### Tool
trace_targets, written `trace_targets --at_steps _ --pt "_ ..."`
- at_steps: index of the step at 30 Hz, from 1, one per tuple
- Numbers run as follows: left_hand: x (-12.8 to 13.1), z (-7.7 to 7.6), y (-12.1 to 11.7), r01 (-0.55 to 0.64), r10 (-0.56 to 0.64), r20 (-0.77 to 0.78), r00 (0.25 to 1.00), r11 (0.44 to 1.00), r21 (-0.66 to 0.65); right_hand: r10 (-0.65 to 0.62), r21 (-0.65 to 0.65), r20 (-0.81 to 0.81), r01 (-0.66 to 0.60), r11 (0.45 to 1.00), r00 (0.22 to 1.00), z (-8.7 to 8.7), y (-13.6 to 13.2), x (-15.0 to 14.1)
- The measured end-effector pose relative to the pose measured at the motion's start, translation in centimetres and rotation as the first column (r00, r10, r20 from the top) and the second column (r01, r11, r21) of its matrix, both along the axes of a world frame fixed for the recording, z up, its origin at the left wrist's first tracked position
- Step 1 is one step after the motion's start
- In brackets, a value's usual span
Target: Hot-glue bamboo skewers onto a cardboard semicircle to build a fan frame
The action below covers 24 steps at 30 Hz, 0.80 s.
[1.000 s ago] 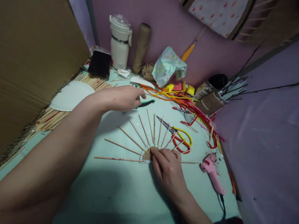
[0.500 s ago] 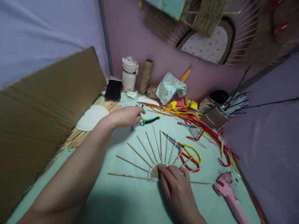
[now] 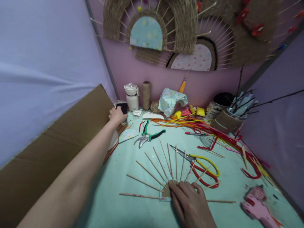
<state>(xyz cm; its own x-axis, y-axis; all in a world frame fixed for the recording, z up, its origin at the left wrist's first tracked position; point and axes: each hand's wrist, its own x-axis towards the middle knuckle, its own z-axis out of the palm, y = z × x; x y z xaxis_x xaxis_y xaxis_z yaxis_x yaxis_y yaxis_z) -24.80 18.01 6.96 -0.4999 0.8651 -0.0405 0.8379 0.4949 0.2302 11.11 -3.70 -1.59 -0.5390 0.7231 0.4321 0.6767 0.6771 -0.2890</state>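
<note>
My right hand presses its closed fingertips onto a small brown cardboard half-circle at the front of the table. Several thin wooden sticks fan outward from it; the hand covers its right part. At the back left, my left hand is stretched out over the near end of a black phone-like slab, thumb and fingers apart. Whether it grips the slab is hard to see. Scissors with red and yellow handles lie beside the fan's right sticks. Green-handled pruning shears rest open behind the fan.
A flower-patterned half-circle lies near the left forearm. Along the back stand a white bottle, a twine spool and crumpled floral cloth. Coloured pipe cleaners run rightward. A pink glue gun lies front right; a cardboard panel borders the left.
My left hand has moved from beside the pruning shears back and left to the black slab, uncovering the shears. My right hand stays on the half-circle. The view has tilted up.
</note>
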Motion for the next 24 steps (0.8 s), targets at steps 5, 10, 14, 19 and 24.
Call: trace_targets --at_steps 5,10,14,19,24 --pt "-1.4 -0.9 3.9 -0.107 0.108 0.020 0.994 0.993 -0.047 0.015 -0.027 0.020 -0.014 1.000 1.000 -1.1 0.0 0.2" --pt "-1.3 -1.6 6.5 -0.235 0.236 0.031 0.971 0.972 -0.028 -0.021 0.019 -0.030 0.022 1.000 0.999 -2.1 0.0 -0.1" --pt "-0.8 -1.8 7.5 -0.336 0.335 0.012 0.942 0.941 0.034 -0.049 0.052 -0.076 0.053 0.997 0.996 -2.5 0.1 -0.5" --pt "-0.7 -1.9 7.7 -0.351 0.350 0.016 0.936 0.934 0.069 -0.062 0.061 -0.093 0.068 0.996 0.994 -2.0 0.1 -0.7" --pt "-0.8 -1.4 7.0 -0.308 0.306 0.043 0.951 0.948 0.075 -0.054 0.035 -0.122 0.059 0.998 0.991 -0.9 0.0 -0.9"
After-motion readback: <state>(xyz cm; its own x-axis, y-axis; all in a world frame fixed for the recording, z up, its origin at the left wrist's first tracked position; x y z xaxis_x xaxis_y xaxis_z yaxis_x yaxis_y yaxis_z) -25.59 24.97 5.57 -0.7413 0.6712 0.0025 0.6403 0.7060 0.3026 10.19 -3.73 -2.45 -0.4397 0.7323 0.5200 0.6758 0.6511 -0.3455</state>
